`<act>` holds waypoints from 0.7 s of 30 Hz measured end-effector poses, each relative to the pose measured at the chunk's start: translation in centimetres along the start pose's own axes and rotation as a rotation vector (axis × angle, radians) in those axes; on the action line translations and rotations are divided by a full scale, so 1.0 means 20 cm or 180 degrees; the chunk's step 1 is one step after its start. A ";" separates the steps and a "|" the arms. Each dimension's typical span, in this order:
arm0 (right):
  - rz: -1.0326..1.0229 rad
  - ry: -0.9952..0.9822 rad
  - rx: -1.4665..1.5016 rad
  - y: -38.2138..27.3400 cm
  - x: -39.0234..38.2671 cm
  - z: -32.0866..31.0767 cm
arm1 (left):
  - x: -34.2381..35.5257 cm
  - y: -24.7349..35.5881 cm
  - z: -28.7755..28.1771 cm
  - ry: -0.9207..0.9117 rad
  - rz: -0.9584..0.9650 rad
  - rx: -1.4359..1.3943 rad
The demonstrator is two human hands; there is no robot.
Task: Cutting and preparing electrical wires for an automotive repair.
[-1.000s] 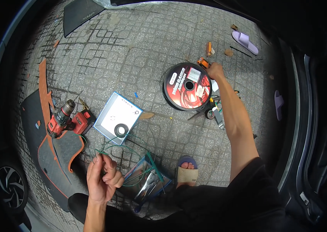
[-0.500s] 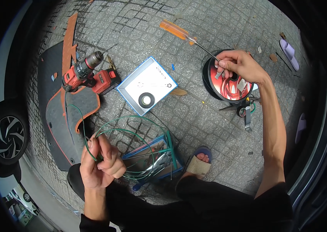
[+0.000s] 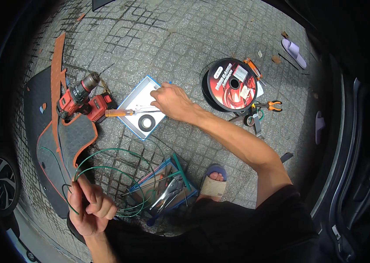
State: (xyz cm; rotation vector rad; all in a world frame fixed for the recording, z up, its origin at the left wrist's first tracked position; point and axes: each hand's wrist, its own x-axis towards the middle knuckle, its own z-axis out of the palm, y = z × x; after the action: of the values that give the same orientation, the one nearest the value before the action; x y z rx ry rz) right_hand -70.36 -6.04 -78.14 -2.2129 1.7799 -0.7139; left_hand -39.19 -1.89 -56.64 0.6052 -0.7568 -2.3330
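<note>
Closed around a loose coil of green wire, my left hand is at the lower left. The loops spread out to the right, over a blue open box of tools. My right hand reaches over a shallow white box with blue edges, its fingers bent down into it. A screwdriver with a clear orange handle lies across the box, its shaft running under my right hand, which seems to grip it. A roll of black tape and small metal pieces sit inside the white box.
A red cordless drill stands on a dark mat at left. A black spool with a red label lies right of centre, near orange-handled pliers. Purple slippers and a car door sill are at right.
My right hand has swung left from above the spool to the white box, bringing the screwdriver along. My left hand still holds the wire; the view has shifted.
</note>
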 end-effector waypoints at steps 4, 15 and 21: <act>0.0738 0.1664 -0.0341 0.38 -0.06 -0.46 | -0.01 0.02 -0.01 -0.0011 0.0055 0.0011; 0.2811 0.0167 -0.1337 1.44 -0.90 -0.64 | 0.03 0.01 0.00 -0.0188 0.0397 -0.0539; 0.2790 0.0429 -0.2088 1.47 -0.80 -0.68 | 0.04 0.02 0.00 -0.0043 0.0551 -0.0628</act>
State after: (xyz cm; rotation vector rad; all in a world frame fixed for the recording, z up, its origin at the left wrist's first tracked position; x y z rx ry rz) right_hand -104.62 3.90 -83.59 -1.3460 3.0167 -0.0728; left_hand -39.59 -2.66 -56.63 0.4207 -0.5527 -2.2196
